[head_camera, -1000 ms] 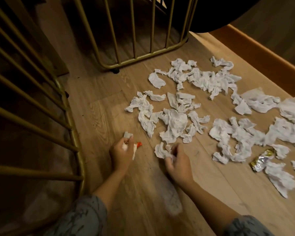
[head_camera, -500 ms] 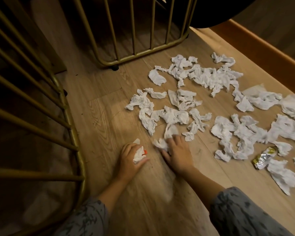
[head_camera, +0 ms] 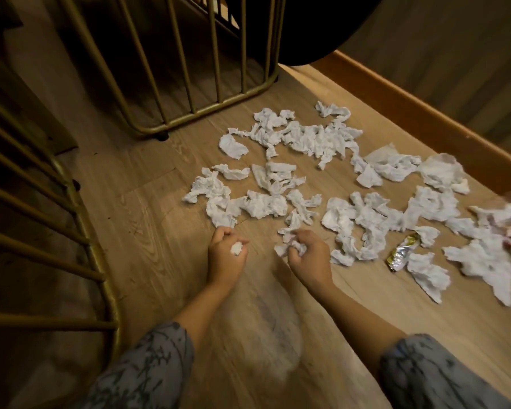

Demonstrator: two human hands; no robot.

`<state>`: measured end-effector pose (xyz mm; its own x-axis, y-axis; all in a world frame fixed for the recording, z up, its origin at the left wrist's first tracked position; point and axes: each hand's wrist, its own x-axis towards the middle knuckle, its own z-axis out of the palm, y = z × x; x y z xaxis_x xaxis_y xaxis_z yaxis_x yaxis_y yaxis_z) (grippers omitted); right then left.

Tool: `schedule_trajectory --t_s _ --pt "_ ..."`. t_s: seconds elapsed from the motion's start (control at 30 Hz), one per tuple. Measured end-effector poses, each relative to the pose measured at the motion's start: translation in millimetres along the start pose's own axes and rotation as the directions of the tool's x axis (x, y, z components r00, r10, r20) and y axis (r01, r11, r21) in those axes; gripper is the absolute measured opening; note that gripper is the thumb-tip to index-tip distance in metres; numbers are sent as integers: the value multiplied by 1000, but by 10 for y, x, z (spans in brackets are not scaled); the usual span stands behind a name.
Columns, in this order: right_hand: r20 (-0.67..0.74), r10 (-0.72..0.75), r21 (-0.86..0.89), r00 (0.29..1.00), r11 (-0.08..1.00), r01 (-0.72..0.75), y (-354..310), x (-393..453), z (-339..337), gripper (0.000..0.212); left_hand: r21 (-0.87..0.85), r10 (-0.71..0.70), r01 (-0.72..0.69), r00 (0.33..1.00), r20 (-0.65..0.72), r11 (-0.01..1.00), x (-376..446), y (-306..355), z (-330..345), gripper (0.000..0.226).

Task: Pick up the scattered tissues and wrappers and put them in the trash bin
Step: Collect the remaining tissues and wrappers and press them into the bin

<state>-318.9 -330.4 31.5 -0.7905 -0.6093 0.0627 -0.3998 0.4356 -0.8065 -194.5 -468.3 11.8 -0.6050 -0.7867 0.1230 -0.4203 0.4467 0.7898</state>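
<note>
Left hand [head_camera: 226, 255] curled round a small white wad [head_camera: 236, 248]; right hand [head_camera: 307, 255] pinching a crumpled tissue [head_camera: 296, 246] at the near edge of the litter; scattered tissues [head_camera: 307, 143] spread from twelve to three o'clock across the wooden floor [head_camera: 148, 219]; foil wrapper [head_camera: 401, 251] at three o'clock; no trash bin visible; likely to shed scraps from overfull fists or tear thin paper if snatched.

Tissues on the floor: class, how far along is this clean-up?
Barely begun. In hand: the left hand grips a tissue wad; the right hand bunches a tissue. Left: scattered tissues and a foil wrapper on the floor. No trash bin shows.
</note>
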Motion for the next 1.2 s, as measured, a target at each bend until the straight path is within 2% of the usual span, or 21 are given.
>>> schedule_trajectory --t_s 0.07,0.13,0.2,0.27,0.37,0.43,0.5,0.57,0.67,0.77,0.83,0.93,1.07,1.2 --pt "-75 35 54 997 998 -31 -82 81 -224 30 -1 51 -51 994 95 999 208 248 66 24" --pt "-156 -9 39 988 999 16 -131 155 -430 39 -11 87 -87 971 224 996 412 481 104 28" --pt "-226 -91 -17 970 996 90 -176 253 -789 34 -31 159 -157 934 321 987 587 852 148 28" --pt "-232 -163 -80 959 986 148 -243 373 -1197 24 -12 256 -271 893 370 962 722 1279 178 32" --pt "-184 -247 -158 951 963 219 -366 499 -1854 12 24 381 -427 830 407 904 845 1957 225 48" --pt "-151 -314 -221 937 935 278 -428 529 -2295 15 52 449 -507 802 394 861 874 2391 274 48" --pt "-59 -359 -303 931 895 326 -496 525 -2722 24 54 502 -562 774 386 825 865 2816 339 49" --pt "60 -371 -397 927 843 363 -520 504 -3089 23 59 542 -607 745 389 793 826 3201 414 55" --pt "97 -458 -540 884 721 433 -464 420 -3538 26 72 585 -648 724 366 758 727 3655 582 40" --pt "-25 -535 -545 845 715 437 -283 237 -3968 13 54 644 -697 687 337 715 513 4049 817 18" --pt "-149 -523 -500 839 772 392 -110 77 -4256 9 30 672 -726 651 353 687 305 4315 997 18" --pt "-352 -471 -407 809 855 321 229 -190 -4675 16 -34 694 -742 609 384 670 -23 4684 1333 20" --pt "-624 -346 -321 701 931 174 711 -604 -5177 26 -149 672 -696 580 460 702 -505 5106 1935 23" --pt "-787 -217 -233 577 971 47 1070 -1043 -5572 29 -224 620 -614 568 541 757 -1037 5451 2540 31"
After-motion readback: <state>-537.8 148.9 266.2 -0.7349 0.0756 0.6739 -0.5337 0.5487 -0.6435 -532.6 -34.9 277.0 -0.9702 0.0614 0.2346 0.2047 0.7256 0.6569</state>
